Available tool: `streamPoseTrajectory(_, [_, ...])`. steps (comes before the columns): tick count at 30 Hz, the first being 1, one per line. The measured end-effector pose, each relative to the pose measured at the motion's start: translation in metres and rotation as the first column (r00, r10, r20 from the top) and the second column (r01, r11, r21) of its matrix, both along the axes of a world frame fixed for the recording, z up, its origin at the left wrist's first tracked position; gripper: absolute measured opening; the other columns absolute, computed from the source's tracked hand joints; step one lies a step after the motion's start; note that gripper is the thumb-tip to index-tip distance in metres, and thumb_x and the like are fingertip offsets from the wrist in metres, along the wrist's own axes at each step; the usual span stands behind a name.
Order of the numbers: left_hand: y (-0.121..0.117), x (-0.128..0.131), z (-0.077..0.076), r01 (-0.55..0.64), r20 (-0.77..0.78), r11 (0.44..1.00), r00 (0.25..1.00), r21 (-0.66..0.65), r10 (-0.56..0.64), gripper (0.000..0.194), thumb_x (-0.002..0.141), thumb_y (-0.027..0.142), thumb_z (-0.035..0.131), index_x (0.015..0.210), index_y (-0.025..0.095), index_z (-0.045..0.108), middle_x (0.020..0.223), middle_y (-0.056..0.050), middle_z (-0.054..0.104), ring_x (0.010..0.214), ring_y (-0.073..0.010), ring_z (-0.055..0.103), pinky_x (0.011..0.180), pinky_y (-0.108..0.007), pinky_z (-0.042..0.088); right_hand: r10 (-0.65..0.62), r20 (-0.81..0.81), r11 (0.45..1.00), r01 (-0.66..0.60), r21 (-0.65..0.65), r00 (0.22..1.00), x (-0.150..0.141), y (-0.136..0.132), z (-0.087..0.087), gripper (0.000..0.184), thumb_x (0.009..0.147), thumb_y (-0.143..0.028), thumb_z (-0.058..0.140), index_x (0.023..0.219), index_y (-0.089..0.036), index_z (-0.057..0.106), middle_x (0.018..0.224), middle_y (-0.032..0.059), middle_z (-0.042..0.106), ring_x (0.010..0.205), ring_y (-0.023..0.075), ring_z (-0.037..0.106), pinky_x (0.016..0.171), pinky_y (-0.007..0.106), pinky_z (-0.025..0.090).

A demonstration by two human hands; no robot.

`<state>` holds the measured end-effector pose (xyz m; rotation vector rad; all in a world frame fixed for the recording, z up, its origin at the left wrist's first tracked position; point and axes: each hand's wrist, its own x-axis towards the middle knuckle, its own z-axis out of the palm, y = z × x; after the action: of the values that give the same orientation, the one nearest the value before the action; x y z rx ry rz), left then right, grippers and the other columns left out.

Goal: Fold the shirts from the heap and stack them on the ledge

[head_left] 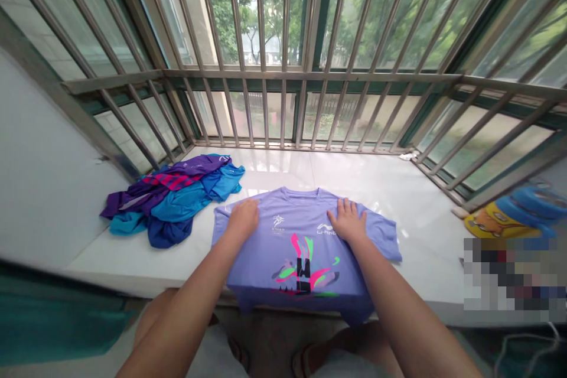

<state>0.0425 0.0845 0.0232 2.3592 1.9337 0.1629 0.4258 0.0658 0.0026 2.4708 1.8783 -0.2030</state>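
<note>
Metal bars [266,75], round and dull silver, screen a bay window above a glossy white sill [274,168]. At its left end slumps a crumpled clothes pile [177,201], soft folds of purple, bright blue and navy, with a strip of red-and-purple check. Next, the left hand [243,218] rests on one shoulder of the T-shirt, fingers curled under; whether they pinch the fabric, I cannot tell. Smooth and lavender, the T-shirt [305,242] lies front up at the middle of the sill, its round collar toward the window. Its long axis runs from there back to the person, the lower part drooping over the front edge; the sleeves splay sideways. White logos and a pink, green and black print mark the front. The right hand [349,221] presses palm down near the other shoulder, fingers spread apart. Far right sits a rounded yellow-and-blue container [518,209].
</note>
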Motion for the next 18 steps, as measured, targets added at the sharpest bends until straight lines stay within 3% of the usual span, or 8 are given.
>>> streamPoseTrajectory(3, [0.005,0.063,-0.007,0.247,0.083,0.968,0.967,-0.054,-0.242,0.055,0.111,0.041,0.042,0.164,0.027,0.05,0.175,-0.01,0.043,0.163,-0.0282,0.038,0.133,-0.054,0.03,0.012,-0.021,0.999,-0.012,-0.037,1.0,0.004,0.002,0.006,0.085,0.108,-0.069,0.019,0.177,-0.02,0.018,0.185,0.0119,0.008,0.17,0.034,0.008,0.131,0.07,0.012])
streamPoseTrajectory(5, [0.009,0.083,-0.012,0.283,0.107,0.956,0.956,-0.077,-0.274,0.059,0.11,0.045,0.043,0.166,0.026,0.046,0.178,-0.011,0.036,0.166,-0.0304,0.032,0.134,-0.06,0.025,0.026,-0.025,0.999,-0.027,-0.039,0.999,0.016,-0.001,0.012,0.079,0.11,-0.066,0.02,0.176,-0.024,0.024,0.184,0.0111,0.015,0.169,0.0323,0.015,0.13,0.069,0.015])
streamPoseTrajectory(9, [0.017,0.078,-0.025,0.266,0.137,0.964,0.956,-0.029,-0.259,0.062,0.109,0.047,0.043,0.169,0.028,0.043,0.18,-0.009,0.03,0.168,-0.0313,0.026,0.136,-0.061,0.018,-0.088,0.035,0.995,0.086,0.05,0.995,0.06,-0.022,0.026,0.069,0.114,-0.051,0.016,0.173,-0.021,0.033,0.178,0.0179,0.032,0.164,0.0322,0.03,0.129,0.069,0.022])
streamPoseTrajectory(13, [0.021,0.063,-0.034,0.271,0.155,0.963,0.951,-0.005,-0.267,0.062,0.108,0.047,0.044,0.168,0.032,0.044,0.18,-0.007,0.031,0.167,-0.0315,0.028,0.136,-0.06,0.017,-0.233,0.053,0.97,0.228,0.084,0.971,0.102,-0.045,0.035,0.064,0.112,-0.05,0.029,0.157,-0.012,0.054,0.159,0.0285,0.054,0.146,0.0397,0.053,0.116,0.063,0.044])
streamPoseTrajectory(16, [0.022,0.063,-0.037,0.258,0.146,0.966,0.956,-0.003,-0.255,0.062,0.108,0.048,0.043,0.169,0.033,0.043,0.18,-0.006,0.031,0.167,-0.03,0.027,0.136,-0.058,0.015,-0.274,0.024,0.961,0.273,0.045,0.961,0.12,-0.046,0.038,0.057,0.11,-0.051,0.041,0.142,-0.012,0.066,0.132,0.0262,0.072,0.126,0.0386,0.068,0.103,0.053,0.053])
streamPoseTrajectory(18, [0.022,0.064,-0.037,0.254,0.14,0.967,0.958,-0.001,-0.251,0.062,0.108,0.049,0.043,0.168,0.034,0.042,0.18,-0.006,0.031,0.167,-0.0294,0.027,0.136,-0.057,0.016,-0.267,0.0,0.964,0.267,0.018,0.964,0.126,-0.04,0.041,0.048,0.109,-0.048,0.046,0.13,-0.013,0.072,0.123,0.0231,0.076,0.117,0.0355,0.073,0.098,0.046,0.054])
